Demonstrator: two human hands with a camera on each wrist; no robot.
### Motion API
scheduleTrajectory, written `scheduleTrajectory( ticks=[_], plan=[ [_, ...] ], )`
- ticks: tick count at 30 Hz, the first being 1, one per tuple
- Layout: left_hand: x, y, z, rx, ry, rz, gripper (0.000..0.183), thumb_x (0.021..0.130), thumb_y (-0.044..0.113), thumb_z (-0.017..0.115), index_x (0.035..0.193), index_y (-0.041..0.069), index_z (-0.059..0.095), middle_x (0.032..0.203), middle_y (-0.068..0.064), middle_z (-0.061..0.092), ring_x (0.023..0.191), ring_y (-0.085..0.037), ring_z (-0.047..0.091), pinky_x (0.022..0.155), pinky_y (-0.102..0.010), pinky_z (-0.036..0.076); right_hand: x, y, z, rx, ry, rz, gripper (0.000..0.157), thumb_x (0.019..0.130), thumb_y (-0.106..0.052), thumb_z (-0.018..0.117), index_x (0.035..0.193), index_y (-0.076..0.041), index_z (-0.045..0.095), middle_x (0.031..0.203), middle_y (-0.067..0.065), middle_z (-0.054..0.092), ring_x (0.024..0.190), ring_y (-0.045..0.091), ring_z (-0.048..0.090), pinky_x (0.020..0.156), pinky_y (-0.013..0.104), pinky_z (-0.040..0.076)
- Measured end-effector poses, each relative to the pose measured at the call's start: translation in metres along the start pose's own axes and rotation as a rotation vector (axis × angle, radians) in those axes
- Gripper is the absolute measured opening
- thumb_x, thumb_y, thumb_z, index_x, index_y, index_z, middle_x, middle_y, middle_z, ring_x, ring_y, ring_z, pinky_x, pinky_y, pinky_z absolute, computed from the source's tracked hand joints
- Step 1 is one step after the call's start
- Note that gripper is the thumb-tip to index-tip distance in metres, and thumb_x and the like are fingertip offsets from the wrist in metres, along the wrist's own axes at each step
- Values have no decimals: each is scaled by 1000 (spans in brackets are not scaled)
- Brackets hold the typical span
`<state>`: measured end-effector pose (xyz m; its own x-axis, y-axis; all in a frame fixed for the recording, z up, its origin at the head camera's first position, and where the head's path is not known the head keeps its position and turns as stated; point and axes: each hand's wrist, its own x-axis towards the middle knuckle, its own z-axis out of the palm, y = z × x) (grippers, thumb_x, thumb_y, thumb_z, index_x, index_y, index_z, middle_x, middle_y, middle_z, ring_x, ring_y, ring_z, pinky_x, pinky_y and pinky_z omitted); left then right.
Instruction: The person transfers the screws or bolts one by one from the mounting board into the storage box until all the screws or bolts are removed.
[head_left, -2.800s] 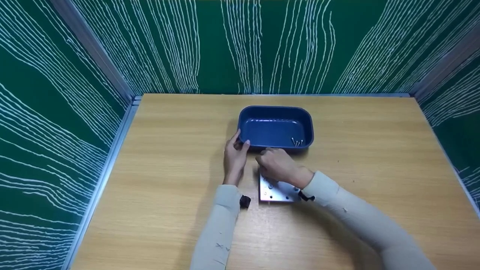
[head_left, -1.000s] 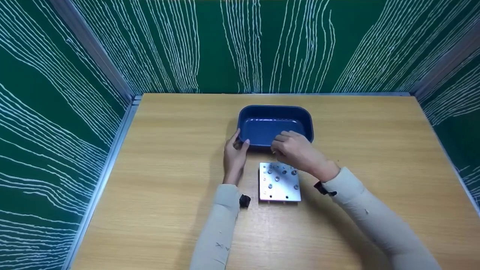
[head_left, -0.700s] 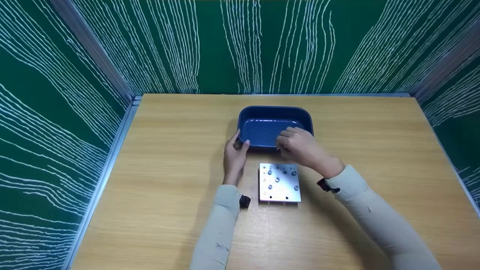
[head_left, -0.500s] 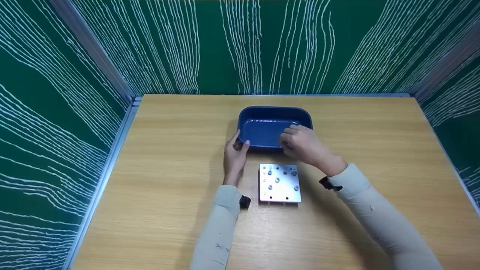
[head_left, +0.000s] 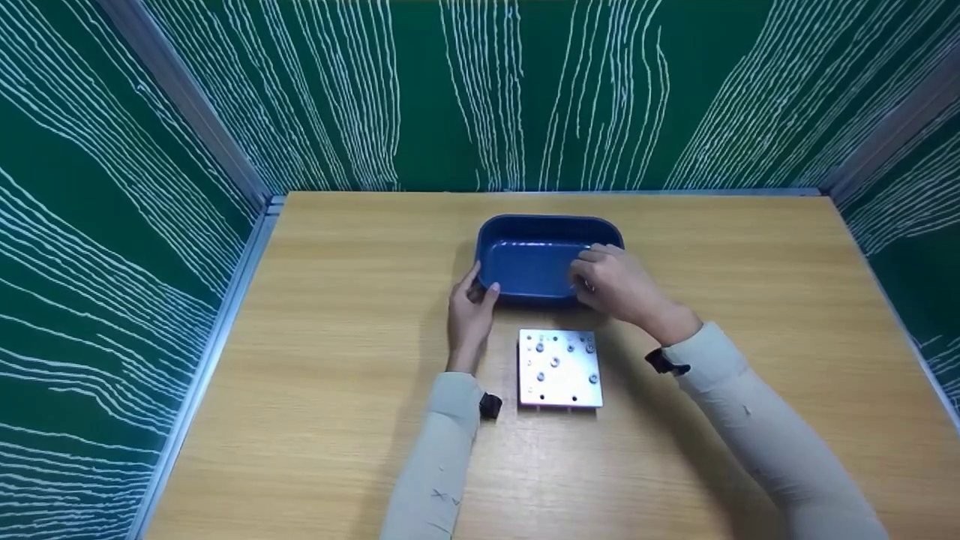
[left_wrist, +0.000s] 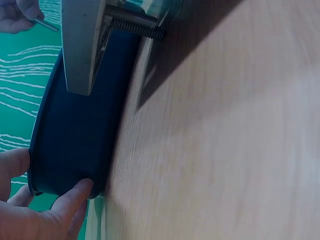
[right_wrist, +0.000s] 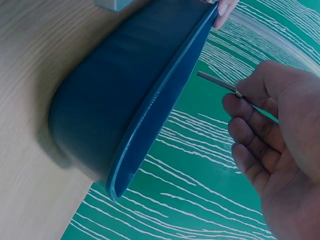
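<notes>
A blue plastic tray [head_left: 536, 292] stands toward the back of the table. At its front left corner my left hand [head_left: 470, 319] holds the wall between thumb and fingers, as the left wrist view also shows. My right hand [head_left: 615, 281] is above the tray's right part, hiding that end of the inside. In the right wrist view a metal bolt [right_wrist: 217, 81] is pinched between thumb and forefinger, the other fingers curled. In front of the tray lies a square metal plate [head_left: 570, 382] with holes, and several bolts [head_left: 555, 362] stand in it.
The wooden table [head_left: 337, 337] spreads out on both sides of the tray and plate. Green walls [head_left: 435, 112] with white wavy lines close in the back and sides. Bolt shanks [left_wrist: 137, 30] stick out beneath the plate in the left wrist view.
My right hand has gone from the plate's upper part up and right to above the tray, uncovering the plate. My left hand has stayed at the tray's corner.
</notes>
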<state>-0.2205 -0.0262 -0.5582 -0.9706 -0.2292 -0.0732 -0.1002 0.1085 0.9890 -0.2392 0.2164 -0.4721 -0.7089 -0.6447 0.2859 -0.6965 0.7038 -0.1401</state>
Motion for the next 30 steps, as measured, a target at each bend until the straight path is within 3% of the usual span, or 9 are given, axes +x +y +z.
scheduleTrajectory(
  ticks=[14, 30],
  plan=[
    [-2, -1, -2, 48, 5, 18, 56, 103, 17, 69, 156, 15, 54, 144, -18, 57, 129, -30, 63, 109, -42, 52, -1, 17, 1, 10, -51, 52, 11, 91, -3, 79, 102, 0, 77, 96, 17, 76, 86, 32, 68, 79, 45, 62],
    [0, 1, -2, 71, 9, 1, 55, 103, 20, 68, 157, 19, 54, 149, -17, 56, 132, -30, 61, 113, -43, 49, -3, 37, 5, 68, -114, 149, 16, 92, -1, 77, 108, 1, 78, 102, 20, 76, 92, 34, 68, 88, 51, 63]
  ],
)
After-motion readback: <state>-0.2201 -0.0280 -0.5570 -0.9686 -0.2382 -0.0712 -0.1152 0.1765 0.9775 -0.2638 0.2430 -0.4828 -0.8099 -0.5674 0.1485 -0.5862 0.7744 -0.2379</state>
